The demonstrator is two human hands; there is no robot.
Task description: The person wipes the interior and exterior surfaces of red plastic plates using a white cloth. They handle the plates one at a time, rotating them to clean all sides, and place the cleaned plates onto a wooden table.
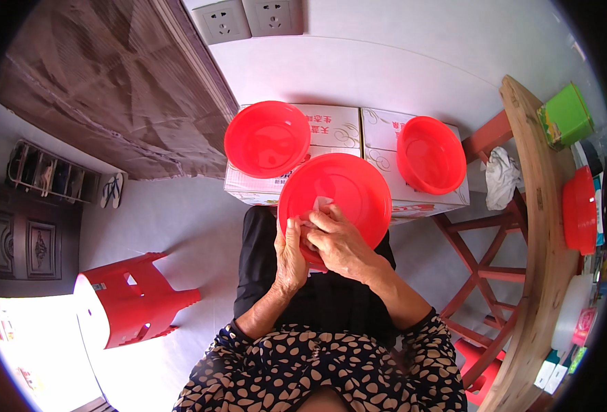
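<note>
A round red plastic basin is tilted towards me above my lap, in front of the boxes. My left hand grips its near left rim, thumb up along the wall. Inside the rim, close to the left thumb, my right hand presses a thin whitish cloth or tissue against the wall; its fingers are bent around it and partly hide it. Two more red basins stand on the boxes: a wide one at the left and a smaller one at the right.
Two white printed cardboard boxes stand against the wall. On the right is a wooden table with red legs, a white cloth, a green box and another red basin. A red stool is at the left.
</note>
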